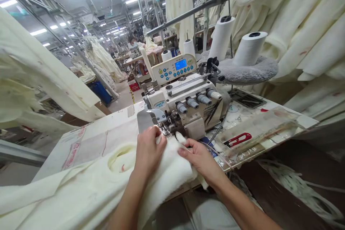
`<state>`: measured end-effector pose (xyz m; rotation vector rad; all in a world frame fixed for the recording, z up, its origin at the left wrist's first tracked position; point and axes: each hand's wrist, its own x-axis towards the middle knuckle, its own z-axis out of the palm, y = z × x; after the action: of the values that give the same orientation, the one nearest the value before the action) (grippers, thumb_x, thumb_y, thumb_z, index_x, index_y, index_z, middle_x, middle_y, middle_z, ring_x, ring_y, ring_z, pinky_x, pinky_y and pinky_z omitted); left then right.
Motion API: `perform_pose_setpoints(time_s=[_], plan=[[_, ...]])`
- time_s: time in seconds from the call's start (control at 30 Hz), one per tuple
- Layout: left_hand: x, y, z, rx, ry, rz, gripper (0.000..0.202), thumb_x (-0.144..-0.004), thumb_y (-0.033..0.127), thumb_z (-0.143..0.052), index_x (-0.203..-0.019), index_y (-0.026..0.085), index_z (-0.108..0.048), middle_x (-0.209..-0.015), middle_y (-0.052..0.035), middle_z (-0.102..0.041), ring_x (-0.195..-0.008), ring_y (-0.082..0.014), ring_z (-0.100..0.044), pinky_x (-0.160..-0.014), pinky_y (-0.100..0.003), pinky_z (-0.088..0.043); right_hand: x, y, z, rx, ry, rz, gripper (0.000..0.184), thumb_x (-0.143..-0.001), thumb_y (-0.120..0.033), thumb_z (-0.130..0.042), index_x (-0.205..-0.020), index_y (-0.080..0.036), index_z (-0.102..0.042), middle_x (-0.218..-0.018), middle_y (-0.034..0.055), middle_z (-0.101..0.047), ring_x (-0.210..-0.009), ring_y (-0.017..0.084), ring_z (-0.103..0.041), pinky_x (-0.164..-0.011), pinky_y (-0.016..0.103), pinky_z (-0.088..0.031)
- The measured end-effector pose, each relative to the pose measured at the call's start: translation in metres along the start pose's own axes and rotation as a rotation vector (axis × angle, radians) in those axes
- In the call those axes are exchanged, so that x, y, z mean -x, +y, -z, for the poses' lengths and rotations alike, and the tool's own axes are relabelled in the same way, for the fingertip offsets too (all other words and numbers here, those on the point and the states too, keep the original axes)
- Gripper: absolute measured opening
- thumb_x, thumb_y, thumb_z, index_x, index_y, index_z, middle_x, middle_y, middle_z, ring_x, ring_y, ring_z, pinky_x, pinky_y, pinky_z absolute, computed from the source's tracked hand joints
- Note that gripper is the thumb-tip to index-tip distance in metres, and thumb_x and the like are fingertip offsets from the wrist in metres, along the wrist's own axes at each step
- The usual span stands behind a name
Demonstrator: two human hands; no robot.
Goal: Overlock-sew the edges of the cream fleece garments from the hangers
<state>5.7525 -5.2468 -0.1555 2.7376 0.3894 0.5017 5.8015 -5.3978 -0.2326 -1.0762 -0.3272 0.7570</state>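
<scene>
A cream fleece fabric piece lies across the sewing table and reaches up to the presser foot of a white overlock machine. My left hand rests on top of the fabric just left of the needle, fingers curled and pinching its edge. My right hand grips the fabric's right edge just below the machine, thumb on top and fingers folded under.
Red thread snips lie under a clear plastic cover right of the machine. Two white thread cones stand behind on a grey fleecy pad. Cream fabric hangs on rails left and right. A blue bin stands in the aisle.
</scene>
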Motion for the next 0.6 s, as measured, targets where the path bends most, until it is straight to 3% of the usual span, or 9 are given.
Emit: perform_pose_setpoints(time_s=[0.07, 0.17, 0.3, 0.43, 0.5, 0.6], plan=[[0.014, 0.002, 0.003, -0.05, 0.089, -0.049, 0.006, -0.082, 0.023, -0.047, -0.083, 0.019, -0.052, -0.087, -0.0038, -0.06, -0.084, -0.021, -0.053, -0.076, -0.035, -0.037, 0.005, -0.002, 0.003, -0.015, -0.014, -0.008, 0.042, -0.068, -0.044, -0.073, -0.088, -0.017, -0.049, -0.066, 0.0009, -0.066, -0.053, 0.014, -0.059, -0.05, 0.022, -0.043], [0.057, 0.008, -0.002, -0.048, 0.26, -0.223, 0.028, -0.083, 0.022, -0.05, -0.11, 0.02, -0.05, -0.109, -0.008, -0.057, -0.103, -0.0234, -0.049, -0.087, -0.038, -0.035, 0.021, -0.001, 0.006, -0.028, -0.095, -0.02, 0.037, -0.072, -0.041, -0.071, -0.094, -0.016, -0.052, -0.072, 0.0016, -0.067, -0.061, 0.014, -0.061, -0.057, 0.022, -0.044], [0.106, 0.014, -0.026, -0.05, 0.263, -0.324, 0.036, -0.083, 0.012, -0.045, -0.118, 0.018, -0.049, -0.114, -0.0087, -0.056, -0.108, -0.0238, -0.046, -0.094, -0.04, -0.03, 0.041, 0.004, 0.004, 0.058, -0.185, 0.041, 0.022, -0.074, -0.032, -0.069, -0.085, -0.014, -0.061, -0.079, 0.0006, -0.064, -0.075, 0.013, -0.057, -0.069, 0.02, -0.042], [0.108, 0.014, -0.031, -0.036, 0.271, -0.36, 0.022, -0.085, 0.007, -0.045, -0.1, 0.019, -0.057, -0.089, -0.0033, -0.063, -0.085, -0.0181, -0.053, -0.083, -0.035, -0.034, 0.048, 0.006, -0.002, 0.189, -0.085, 0.116, 0.013, -0.077, -0.026, -0.062, -0.083, -0.015, -0.063, -0.074, -0.0014, -0.059, -0.072, 0.013, -0.052, -0.067, 0.021, -0.04], [0.103, 0.013, -0.022, 0.028, 0.256, -0.383, 0.018, -0.086, 0.008, -0.047, -0.096, 0.019, -0.057, -0.081, -0.0014, -0.062, -0.076, -0.0152, -0.052, -0.077, -0.032, -0.036, 0.05, 0.005, -0.004, 0.216, -0.063, 0.118, 0.014, -0.078, -0.027, -0.06, -0.082, -0.014, -0.062, -0.074, -0.0009, -0.058, -0.071, 0.013, -0.051, -0.066, 0.022, -0.04], [0.1, 0.013, -0.006, 0.1, 0.28, -0.367, 0.016, -0.084, 0.007, -0.05, -0.094, 0.018, -0.057, -0.082, -0.0023, -0.059, -0.079, -0.0146, -0.051, -0.073, -0.029, -0.039, 0.053, 0.004, -0.005, 0.247, -0.039, 0.111, 0.015, -0.077, -0.029, -0.059, -0.08, -0.014, -0.06, -0.073, -0.0006, -0.056, -0.067, 0.013, -0.049, -0.062, 0.022, -0.04]])
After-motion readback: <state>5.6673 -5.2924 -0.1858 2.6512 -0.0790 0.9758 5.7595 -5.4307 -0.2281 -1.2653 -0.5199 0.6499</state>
